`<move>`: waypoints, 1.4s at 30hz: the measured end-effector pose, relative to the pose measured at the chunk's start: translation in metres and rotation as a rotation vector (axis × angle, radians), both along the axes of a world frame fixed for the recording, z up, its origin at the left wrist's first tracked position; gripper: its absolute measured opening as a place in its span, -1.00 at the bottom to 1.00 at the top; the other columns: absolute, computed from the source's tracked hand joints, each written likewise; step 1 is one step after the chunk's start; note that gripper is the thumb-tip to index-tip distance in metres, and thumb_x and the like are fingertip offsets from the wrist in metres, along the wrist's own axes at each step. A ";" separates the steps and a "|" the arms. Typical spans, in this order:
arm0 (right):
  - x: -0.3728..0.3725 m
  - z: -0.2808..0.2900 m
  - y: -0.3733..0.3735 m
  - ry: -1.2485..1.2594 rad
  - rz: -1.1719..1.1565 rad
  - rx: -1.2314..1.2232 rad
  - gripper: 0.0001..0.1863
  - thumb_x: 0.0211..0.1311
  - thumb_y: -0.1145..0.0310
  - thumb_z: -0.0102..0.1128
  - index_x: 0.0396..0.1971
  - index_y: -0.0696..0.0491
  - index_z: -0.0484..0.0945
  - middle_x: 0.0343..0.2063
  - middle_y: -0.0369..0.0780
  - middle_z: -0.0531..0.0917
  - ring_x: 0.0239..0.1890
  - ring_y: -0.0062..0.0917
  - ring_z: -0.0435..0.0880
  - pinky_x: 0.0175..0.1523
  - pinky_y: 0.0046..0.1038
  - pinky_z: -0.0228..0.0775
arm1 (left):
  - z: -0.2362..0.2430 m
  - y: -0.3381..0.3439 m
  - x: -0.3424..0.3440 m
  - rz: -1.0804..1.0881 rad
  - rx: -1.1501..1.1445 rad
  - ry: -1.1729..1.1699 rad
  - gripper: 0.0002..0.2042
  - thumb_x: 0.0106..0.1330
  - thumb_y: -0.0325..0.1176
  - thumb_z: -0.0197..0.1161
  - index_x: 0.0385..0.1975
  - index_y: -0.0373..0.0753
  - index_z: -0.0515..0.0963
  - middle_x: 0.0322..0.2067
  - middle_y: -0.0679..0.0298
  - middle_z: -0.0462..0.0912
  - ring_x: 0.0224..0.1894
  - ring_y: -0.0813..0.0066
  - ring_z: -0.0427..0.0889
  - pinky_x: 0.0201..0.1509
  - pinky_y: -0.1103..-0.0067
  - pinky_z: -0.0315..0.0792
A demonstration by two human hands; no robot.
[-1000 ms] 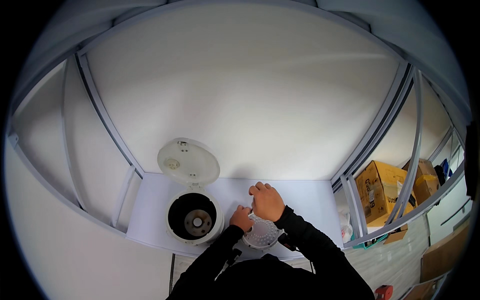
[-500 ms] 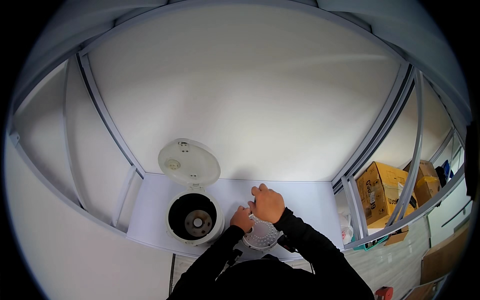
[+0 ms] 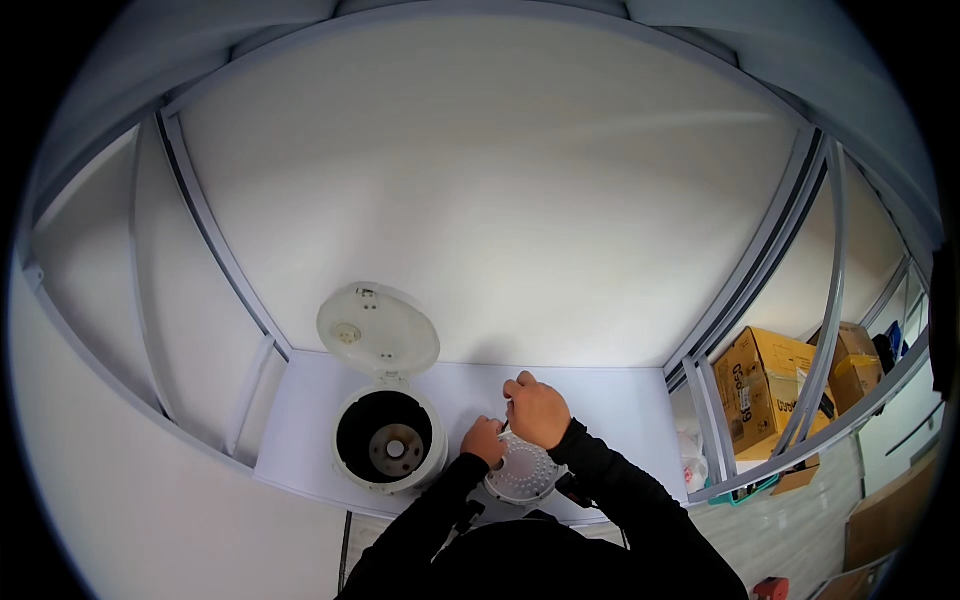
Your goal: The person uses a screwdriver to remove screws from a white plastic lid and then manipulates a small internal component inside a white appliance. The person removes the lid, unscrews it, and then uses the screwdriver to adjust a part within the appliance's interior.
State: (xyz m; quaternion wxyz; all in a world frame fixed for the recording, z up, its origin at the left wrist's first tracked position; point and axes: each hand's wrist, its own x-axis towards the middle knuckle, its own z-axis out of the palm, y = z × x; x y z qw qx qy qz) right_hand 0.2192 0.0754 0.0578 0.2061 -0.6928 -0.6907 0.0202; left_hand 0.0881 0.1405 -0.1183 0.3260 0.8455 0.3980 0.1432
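A white rice cooker (image 3: 440, 455) stands on the left of the white table, its lid (image 3: 378, 332) raised; a dark well with a round metal heating plate (image 3: 395, 450) shows inside. To its right lies a pale round dimpled inner lid (image 3: 524, 475), close to the front edge. My left hand (image 3: 484, 442) is closed at this lid's upper left rim, its fingertips partly hidden. Just above the far rim, my right hand (image 3: 538, 412) is curled into a fist, thumb and forefinger pinched around something small and dark that I cannot make out.
The table (image 3: 620, 430) is bounded by a white back panel (image 3: 480, 200) and grey metal frame posts (image 3: 745, 260). Beyond the right frame stand cardboard boxes (image 3: 765, 390), with a teal crate (image 3: 745, 495) below them. A red item (image 3: 770, 588) lies at the lower right.
My right hand has shifted and turned very slightly above the inner lid. My left hand stays at the rim, and the cooker stands as before.
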 end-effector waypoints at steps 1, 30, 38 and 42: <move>0.002 -0.001 -0.001 -0.005 0.044 0.063 -0.73 0.08 0.39 0.35 -0.20 0.08 0.56 -0.28 -0.06 0.61 -0.32 -0.07 0.69 -0.23 -0.12 0.58 | 0.000 0.000 0.000 0.006 0.002 -0.002 -0.70 0.14 -0.35 0.38 -0.12 -0.28 0.66 -0.11 0.01 0.60 -0.06 -0.05 0.63 0.06 0.18 0.54; 0.024 0.004 -0.017 0.213 -0.076 0.243 -0.81 0.07 0.48 0.28 -0.27 0.09 0.60 -0.33 -0.08 0.65 -0.39 -0.09 0.68 -0.27 -0.17 0.55 | -0.019 -0.006 0.002 0.101 0.048 -0.182 -0.81 0.27 -0.27 0.35 -0.23 -0.21 0.68 -0.28 0.02 0.68 -0.19 -0.07 0.68 -0.08 0.15 0.55; 0.036 0.015 -0.028 0.254 -0.192 0.293 -0.81 0.02 0.51 0.26 -0.30 0.09 0.59 -0.33 -0.11 0.64 -0.40 -0.11 0.67 -0.29 -0.15 0.53 | -0.005 -0.010 -0.001 0.006 0.103 -0.066 -0.79 0.40 -0.27 0.18 -0.13 -0.15 0.70 -0.23 0.05 0.65 -0.15 -0.05 0.66 -0.07 0.14 0.54; 0.039 0.013 -0.031 0.282 -0.165 0.345 -0.81 0.05 0.50 0.30 -0.29 0.09 0.59 -0.34 -0.13 0.65 -0.40 -0.21 0.71 -0.29 -0.26 0.54 | -0.011 -0.012 0.000 -0.022 0.151 -0.114 -0.79 0.41 -0.32 0.13 -0.14 -0.16 0.70 -0.25 0.03 0.64 -0.16 -0.06 0.65 -0.08 0.14 0.54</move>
